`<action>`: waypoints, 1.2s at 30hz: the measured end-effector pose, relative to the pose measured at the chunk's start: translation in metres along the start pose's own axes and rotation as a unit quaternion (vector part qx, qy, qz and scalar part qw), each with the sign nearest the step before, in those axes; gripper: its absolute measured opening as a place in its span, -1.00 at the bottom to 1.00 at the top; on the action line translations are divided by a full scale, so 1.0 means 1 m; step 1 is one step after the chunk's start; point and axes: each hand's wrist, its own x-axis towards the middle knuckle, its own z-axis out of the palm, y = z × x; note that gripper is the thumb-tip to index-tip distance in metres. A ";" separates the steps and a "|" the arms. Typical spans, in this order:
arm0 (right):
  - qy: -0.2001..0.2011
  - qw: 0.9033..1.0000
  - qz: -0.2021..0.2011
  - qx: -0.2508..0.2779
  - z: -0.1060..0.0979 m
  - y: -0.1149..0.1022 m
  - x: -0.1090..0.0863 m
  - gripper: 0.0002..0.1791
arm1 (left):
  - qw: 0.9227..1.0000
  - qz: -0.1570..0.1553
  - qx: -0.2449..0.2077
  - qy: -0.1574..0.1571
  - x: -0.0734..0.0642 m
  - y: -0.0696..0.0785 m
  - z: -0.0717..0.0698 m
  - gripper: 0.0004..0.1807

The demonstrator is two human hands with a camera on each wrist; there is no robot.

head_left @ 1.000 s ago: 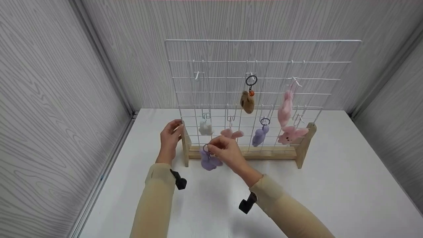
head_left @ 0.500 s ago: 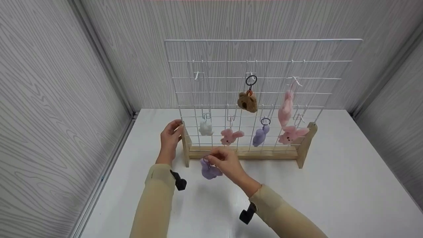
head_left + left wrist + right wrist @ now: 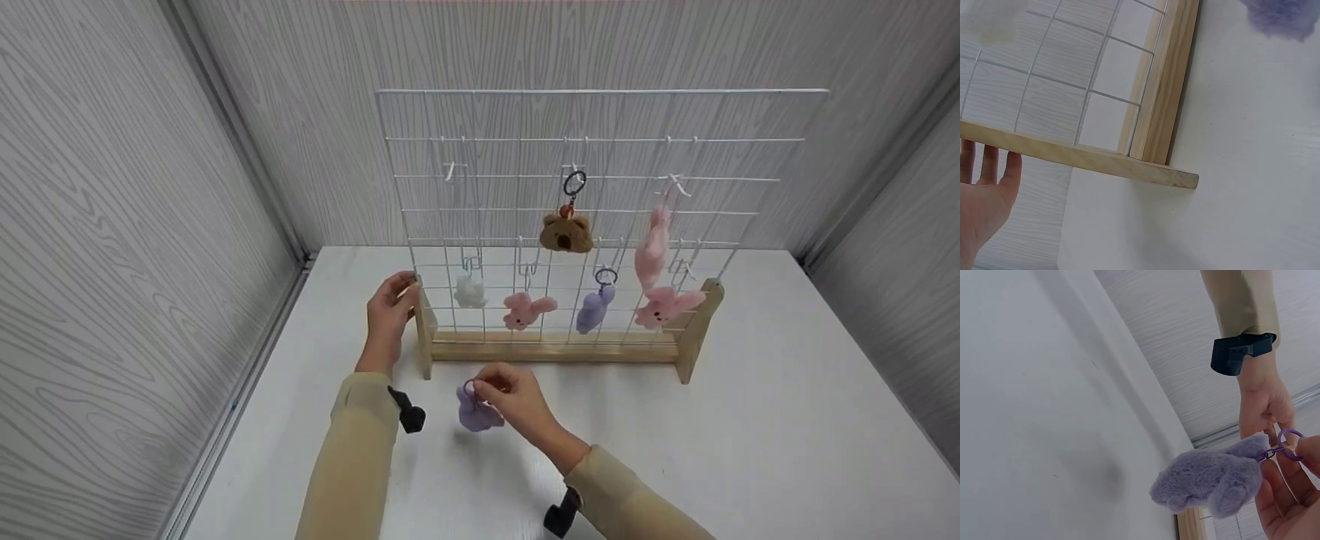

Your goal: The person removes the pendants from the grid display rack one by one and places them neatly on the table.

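In the head view my right hand (image 3: 517,399) pinches the ring of a purple plush keychain (image 3: 477,414) in front of the wire grid rack (image 3: 555,350). The right wrist view shows the purple ring (image 3: 1282,434) at my thumb and fingers, with the furry plush (image 3: 1210,481) hanging from a short chain. My left hand (image 3: 390,311) holds the top of the rack's left wooden post (image 3: 422,330). In the left wrist view the fingers (image 3: 1012,174) of that hand lie against the post's outer side; the thumb is out of sight there.
On the rack's hooks hang a brown bear keychain (image 3: 565,234), a white plush (image 3: 470,291), a purple plush (image 3: 594,310) and pink plushes (image 3: 527,310). An upper left hook (image 3: 450,172) carries nothing. The rack stands on a white table (image 3: 780,420) between grey panels.
My right hand has moved back from the rack towards me, taking the purple plush keychain along. The brown bear has turned on its ring. My left hand stays at the post.
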 end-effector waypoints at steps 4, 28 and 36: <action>-0.001 1.000 0.002 -0.002 0.002 0.005 -0.004 -0.90 | 1.000 -0.001 -0.002 -0.001 0.001 -0.001 0.000 -0.66; -0.043 0.996 0.064 0.044 0.012 0.030 -0.016 -0.88 | 1.000 -0.005 -0.019 -0.006 -0.002 0.000 0.001 -0.65; -0.032 0.995 0.059 0.067 0.011 0.041 -0.007 -0.85 | 1.000 0.010 -0.021 -0.007 -0.003 -0.001 0.000 -0.65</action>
